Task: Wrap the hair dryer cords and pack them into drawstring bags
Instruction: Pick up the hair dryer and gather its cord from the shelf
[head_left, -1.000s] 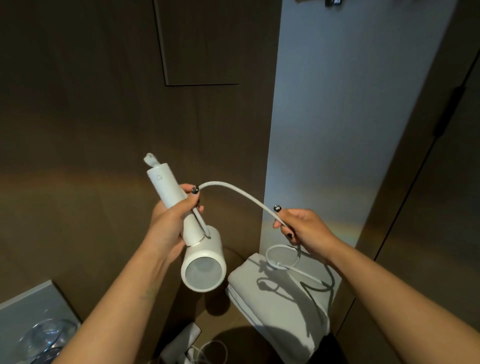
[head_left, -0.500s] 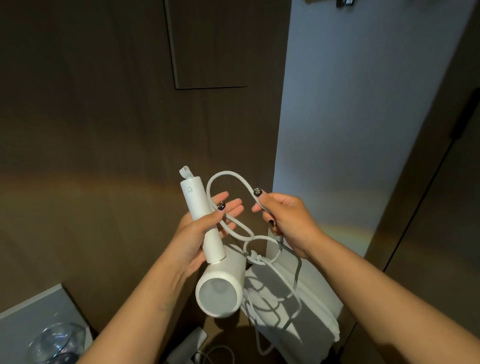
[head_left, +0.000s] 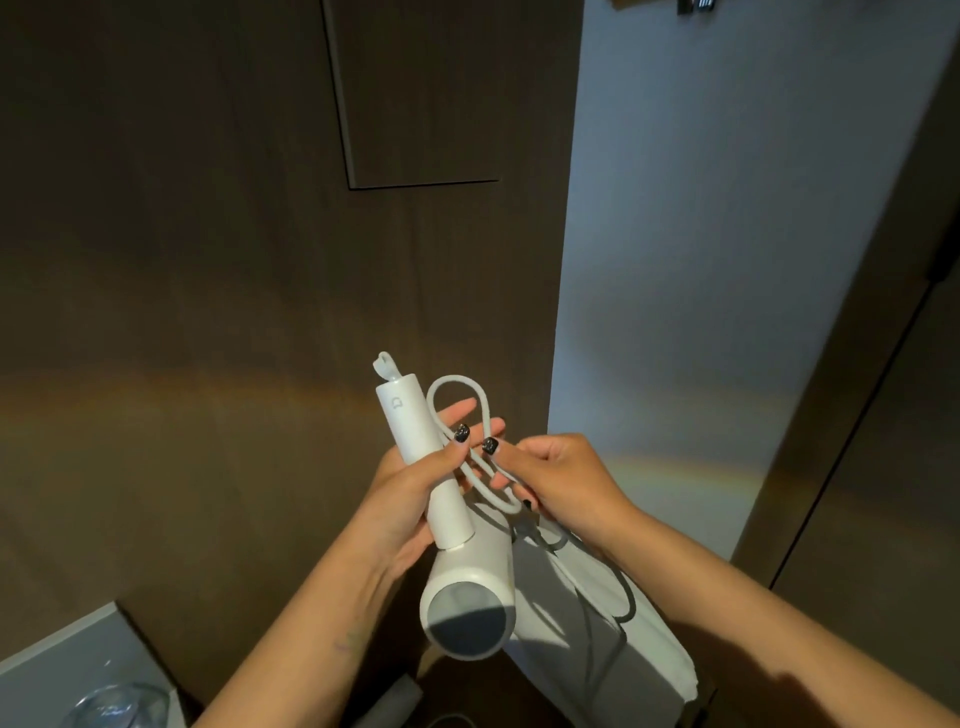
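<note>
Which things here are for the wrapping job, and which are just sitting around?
For the job:
- hair dryer
- cord
- left hand
- right hand

Just lying about:
- folded white cloth
- clear glass thing

Left hand (head_left: 410, 499) half-open, right hand (head_left: 556, 478) pinching beside it.

The hair dryer (head_left: 457, 525) lies across the palm of the left hand (head_left: 415, 499), handle pointing up and away, barrel end down and toward the camera. The cord (head_left: 470, 415) loops just right of the handle, over the left fingers, and runs into the right hand (head_left: 561, 483), which is touching the left fingertips. Below the right hand the cord hangs down in front of a folded cloth (head_left: 649, 660), which sits lower right of the dryer. At far lower left, a countertop (head_left: 57, 660) bears a glass vessel (head_left: 114, 701). A wall panel (head_left: 421, 93) stands behind, upper centre.
</note>
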